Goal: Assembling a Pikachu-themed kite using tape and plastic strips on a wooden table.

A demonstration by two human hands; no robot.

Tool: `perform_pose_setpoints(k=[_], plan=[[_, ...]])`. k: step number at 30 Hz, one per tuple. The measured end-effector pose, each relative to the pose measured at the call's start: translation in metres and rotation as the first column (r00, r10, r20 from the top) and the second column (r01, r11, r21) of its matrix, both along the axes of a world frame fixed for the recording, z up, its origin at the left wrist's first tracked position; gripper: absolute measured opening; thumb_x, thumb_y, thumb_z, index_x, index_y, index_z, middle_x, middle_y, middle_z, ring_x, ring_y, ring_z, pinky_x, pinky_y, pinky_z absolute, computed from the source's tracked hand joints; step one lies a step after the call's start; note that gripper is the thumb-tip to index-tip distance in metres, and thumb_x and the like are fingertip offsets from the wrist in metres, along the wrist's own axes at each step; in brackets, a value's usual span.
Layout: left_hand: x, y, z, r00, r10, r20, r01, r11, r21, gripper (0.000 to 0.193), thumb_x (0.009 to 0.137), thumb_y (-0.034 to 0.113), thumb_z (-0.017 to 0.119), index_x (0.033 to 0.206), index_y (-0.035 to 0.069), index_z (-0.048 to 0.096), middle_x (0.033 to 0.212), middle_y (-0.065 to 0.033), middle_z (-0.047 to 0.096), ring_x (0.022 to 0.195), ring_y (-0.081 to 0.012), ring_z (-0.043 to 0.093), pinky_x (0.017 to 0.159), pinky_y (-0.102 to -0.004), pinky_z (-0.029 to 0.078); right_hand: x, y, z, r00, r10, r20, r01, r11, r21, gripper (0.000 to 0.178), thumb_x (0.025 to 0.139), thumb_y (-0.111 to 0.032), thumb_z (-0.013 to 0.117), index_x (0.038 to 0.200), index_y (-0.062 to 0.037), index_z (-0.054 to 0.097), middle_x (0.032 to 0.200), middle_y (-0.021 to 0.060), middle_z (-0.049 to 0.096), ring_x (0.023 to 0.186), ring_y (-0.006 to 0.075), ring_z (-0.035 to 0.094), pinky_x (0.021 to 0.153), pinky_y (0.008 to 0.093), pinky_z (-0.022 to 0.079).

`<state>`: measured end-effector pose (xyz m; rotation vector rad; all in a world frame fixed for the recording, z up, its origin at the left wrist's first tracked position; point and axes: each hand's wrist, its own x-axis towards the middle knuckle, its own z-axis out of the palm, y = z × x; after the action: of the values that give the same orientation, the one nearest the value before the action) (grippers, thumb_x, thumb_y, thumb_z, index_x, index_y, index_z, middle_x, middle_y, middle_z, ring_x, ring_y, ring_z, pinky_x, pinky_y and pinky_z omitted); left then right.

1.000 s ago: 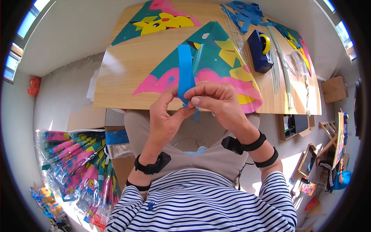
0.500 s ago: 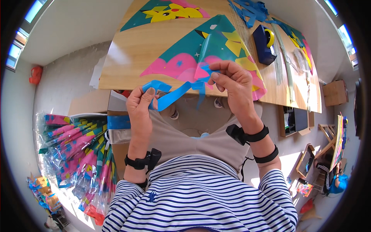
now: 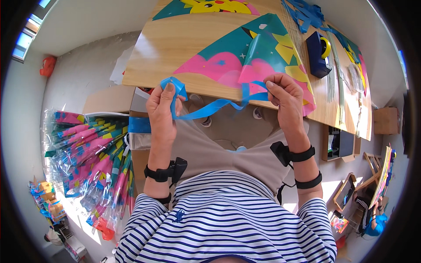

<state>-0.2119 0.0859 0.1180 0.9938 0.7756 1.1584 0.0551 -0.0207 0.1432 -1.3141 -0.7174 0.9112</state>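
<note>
A blue ribbon (image 3: 210, 108) hangs in a slack curve between my two hands, just off the table's near edge. My left hand (image 3: 164, 101) is closed on one end, where the ribbon loops up over the thumb and fingers. Between thumb and fingertips, my right hand (image 3: 285, 93) pinches the other end, with a bend of ribbon hanging beside it. Beyond my hands lies a printed kite sheet (image 3: 219, 61) in green, pink and yellow, partly folded over itself. Its near right corner passes behind my right hand.
The wooden table (image 3: 171, 46) also bears a second printed sheet (image 3: 210, 6), a tape dispenser (image 3: 318, 55), thin rods (image 3: 337, 83) and a heap of blue ribbon (image 3: 309, 15). Bagged colourful kites (image 3: 87, 162) stand at my left. Another person (image 3: 377, 221) is at far right.
My hands have moved apart, the right one going right, and the ribbon stretches longer between them. The whole view has shifted slightly, with the table now farther right.
</note>
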Motion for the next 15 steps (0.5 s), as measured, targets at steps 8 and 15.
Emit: perform_pose_setpoints(k=[8,15], plan=[[0.006,0.001,0.0,0.993,-0.116,0.021,0.116,0.993,0.012,0.023,0.101,0.023,0.061,0.093,0.001,0.063,0.071,-0.0037,0.057,0.059,-0.0087,0.051,0.059,-0.0246,0.043,-0.011,-0.007,-0.023,0.983,0.184,0.019,-0.179,0.971,-0.157,0.015,0.092,-0.016,0.067,0.095,-0.0016,0.071,0.076,-0.0046,0.06,0.068,0.0022,0.049,0.061,0.0193,0.038],[0.028,-0.023,0.014,0.911,-0.344,-0.229,0.357,0.934,0.016,0.021,0.1,0.023,0.062,0.095,0.003,0.065,0.073,0.0013,0.056,0.06,-0.0058,0.051,0.055,-0.0225,0.041,-0.068,0.02,-0.004,0.91,0.368,-0.19,-0.384,0.922,-0.053,0.023,0.092,-0.02,0.07,0.101,0.0007,0.072,0.084,-0.0006,0.066,0.08,0.0065,0.056,0.073,0.0231,0.044]])
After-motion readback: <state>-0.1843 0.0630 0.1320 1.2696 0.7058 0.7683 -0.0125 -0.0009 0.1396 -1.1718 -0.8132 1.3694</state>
